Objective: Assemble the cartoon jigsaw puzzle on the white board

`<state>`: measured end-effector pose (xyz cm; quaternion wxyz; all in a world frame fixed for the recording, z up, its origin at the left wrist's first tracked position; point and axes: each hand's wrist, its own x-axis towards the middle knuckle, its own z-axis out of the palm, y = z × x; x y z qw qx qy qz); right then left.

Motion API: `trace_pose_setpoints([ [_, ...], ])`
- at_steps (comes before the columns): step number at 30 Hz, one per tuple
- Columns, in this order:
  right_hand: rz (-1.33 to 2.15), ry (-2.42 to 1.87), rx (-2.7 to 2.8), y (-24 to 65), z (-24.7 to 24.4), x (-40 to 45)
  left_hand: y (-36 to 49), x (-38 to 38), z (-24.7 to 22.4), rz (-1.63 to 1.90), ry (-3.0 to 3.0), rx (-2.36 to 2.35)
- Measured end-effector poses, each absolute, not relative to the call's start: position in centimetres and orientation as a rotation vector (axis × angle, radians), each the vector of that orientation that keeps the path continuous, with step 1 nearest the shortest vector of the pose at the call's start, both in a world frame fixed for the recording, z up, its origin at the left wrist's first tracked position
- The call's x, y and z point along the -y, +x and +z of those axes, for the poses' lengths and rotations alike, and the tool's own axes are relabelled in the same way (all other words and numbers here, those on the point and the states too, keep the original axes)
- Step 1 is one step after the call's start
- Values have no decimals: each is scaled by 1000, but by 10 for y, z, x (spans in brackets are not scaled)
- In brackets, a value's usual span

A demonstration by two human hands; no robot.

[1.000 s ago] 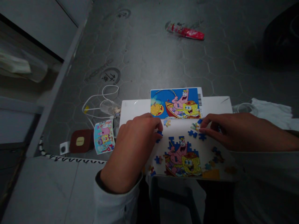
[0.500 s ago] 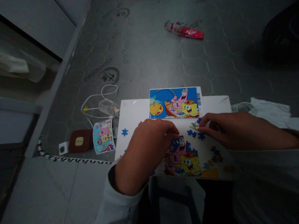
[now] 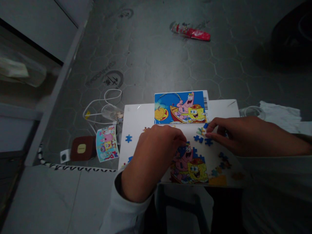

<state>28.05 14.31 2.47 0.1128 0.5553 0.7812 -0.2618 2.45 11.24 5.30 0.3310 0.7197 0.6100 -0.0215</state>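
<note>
A partly joined jigsaw puzzle (image 3: 195,167) lies at the near edge of the white board, showing a pink figure and a yellow square one. My left hand (image 3: 158,149) bends over its upper left, thumb and fingers pinched at its top edge; whatever they hold is hidden. To the right, my right hand (image 3: 226,131) closes its fingertips on a pale puzzle piece (image 3: 201,131). Loose blue pieces (image 3: 208,142) lie just below those fingertips. The picture card (image 3: 181,107) with the matching scene rests at the board's far edge.
More loose pieces lie on the white board (image 3: 138,113), including a blue piece (image 3: 128,138) at left and dark pieces (image 3: 224,159) at right. Beyond its left edge are a second picture card (image 3: 107,143), a brown box (image 3: 83,148) and a white cord (image 3: 97,100). A red wrapper (image 3: 198,34) lies on the floor.
The whole view has shifted slightly, with the board and cards a little further left in it. Both hands keep nearly the same pose over the pieces.
</note>
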Motion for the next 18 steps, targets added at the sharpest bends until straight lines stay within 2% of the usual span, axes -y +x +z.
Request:
trace_pose_setpoints([
  [18,-764,1678,-2213,277,26,-141,26,-111,52,-112,1929,-1647],
])
